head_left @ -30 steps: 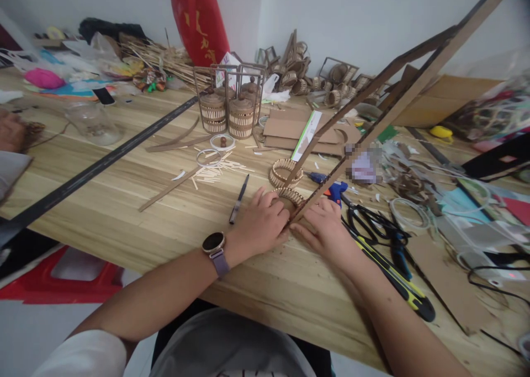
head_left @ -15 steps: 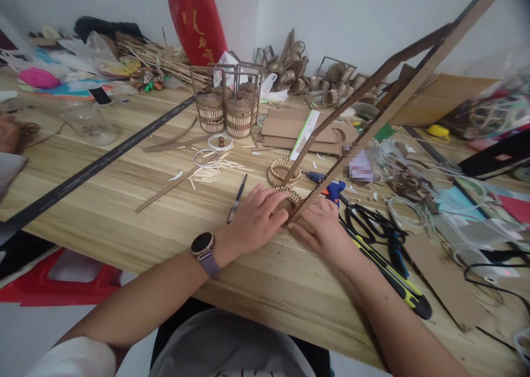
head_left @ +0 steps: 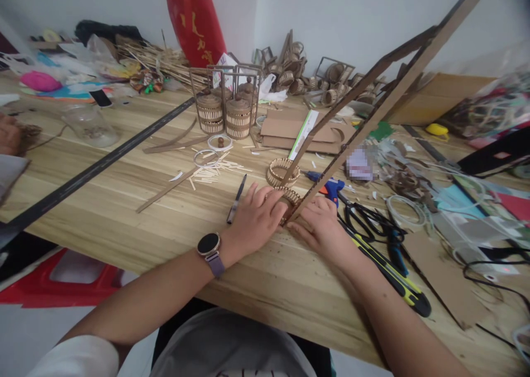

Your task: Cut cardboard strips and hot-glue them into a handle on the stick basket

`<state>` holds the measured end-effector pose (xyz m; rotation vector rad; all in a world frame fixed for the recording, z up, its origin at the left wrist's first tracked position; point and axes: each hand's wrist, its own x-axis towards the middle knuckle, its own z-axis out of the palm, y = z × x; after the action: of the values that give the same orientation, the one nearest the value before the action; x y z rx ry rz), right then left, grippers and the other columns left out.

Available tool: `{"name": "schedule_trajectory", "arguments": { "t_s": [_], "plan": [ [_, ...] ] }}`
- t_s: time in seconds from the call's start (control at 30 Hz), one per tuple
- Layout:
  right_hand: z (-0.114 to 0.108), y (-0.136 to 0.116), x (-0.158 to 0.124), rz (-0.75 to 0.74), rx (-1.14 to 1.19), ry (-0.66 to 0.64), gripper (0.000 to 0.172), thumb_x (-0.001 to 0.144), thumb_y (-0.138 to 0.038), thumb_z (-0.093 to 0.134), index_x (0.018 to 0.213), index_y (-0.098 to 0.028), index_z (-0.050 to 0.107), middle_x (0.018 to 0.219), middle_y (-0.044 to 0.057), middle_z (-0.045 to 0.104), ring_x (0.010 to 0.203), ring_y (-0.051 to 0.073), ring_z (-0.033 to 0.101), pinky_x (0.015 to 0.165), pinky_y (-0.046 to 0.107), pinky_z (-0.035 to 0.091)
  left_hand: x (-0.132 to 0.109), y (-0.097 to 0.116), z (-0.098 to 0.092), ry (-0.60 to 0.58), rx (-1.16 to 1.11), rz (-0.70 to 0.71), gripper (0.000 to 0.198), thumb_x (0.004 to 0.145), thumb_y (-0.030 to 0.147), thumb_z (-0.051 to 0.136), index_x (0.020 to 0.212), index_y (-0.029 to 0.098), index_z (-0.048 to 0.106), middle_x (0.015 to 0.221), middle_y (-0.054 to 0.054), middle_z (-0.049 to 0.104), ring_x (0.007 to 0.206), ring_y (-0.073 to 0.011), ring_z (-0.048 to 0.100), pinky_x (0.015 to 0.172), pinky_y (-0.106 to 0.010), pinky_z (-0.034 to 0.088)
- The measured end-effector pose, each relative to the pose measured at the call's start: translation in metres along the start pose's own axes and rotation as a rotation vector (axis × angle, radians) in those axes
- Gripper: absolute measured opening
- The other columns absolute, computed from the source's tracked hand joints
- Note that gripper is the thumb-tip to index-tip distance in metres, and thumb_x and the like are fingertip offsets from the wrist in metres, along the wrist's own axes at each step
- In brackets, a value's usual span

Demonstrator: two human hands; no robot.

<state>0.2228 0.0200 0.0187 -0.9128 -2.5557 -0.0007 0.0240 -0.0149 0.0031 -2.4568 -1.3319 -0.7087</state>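
Note:
Between my hands sits a small round basket [head_left: 295, 194] with pale slats, partly covered by my fingers. My left hand [head_left: 260, 218], below a watch [head_left: 208, 244], curls its fingers over the basket's near left side. On the other side, my right hand [head_left: 323, 222] presses its fingers against the foot of a long brown strip [head_left: 375, 112] at the basket's edge. The strip rises slanting to the upper right; a second brown length [head_left: 331, 115] runs from the basket and meets it high up. A slatted ring [head_left: 283, 173] lies just behind the basket.
Right of my hands lie a blue glue gun [head_left: 331, 188], black scissors [head_left: 366, 217] and a yellow-black cutter [head_left: 391, 272]. On the left are a pen [head_left: 237, 199] and scattered pale sticks [head_left: 215, 170]. Lidded baskets [head_left: 238, 117] stand behind. Another person's hand [head_left: 8, 134] shows far left.
The tall strips have tilted slightly left at their upper ends. My left wrist has shifted a little to the right, and a bit more of the basket's inside shows. My right hand stays nearly still.

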Motion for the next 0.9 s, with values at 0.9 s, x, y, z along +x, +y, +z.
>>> {"name": "schedule_trajectory", "arguments": {
  "t_s": [0.9],
  "plan": [
    [0.001, 0.001, 0.000, 0.010, -0.012, -0.004, 0.015, 0.093, -0.030, 0.053, 0.091, -0.021, 0.066, 0.099, 0.010, 0.070, 0.097, 0.029, 0.053, 0.085, 0.043, 0.035, -0.008, -0.002, 0.019, -0.059, -0.396, -0.247, 0.071, 0.080, 0.014, 0.072, 0.135, 0.019, 0.029, 0.137, -0.020, 0.048, 0.134, -0.0333, 0.047, 0.106, -0.051, 0.046]
  ]
}}
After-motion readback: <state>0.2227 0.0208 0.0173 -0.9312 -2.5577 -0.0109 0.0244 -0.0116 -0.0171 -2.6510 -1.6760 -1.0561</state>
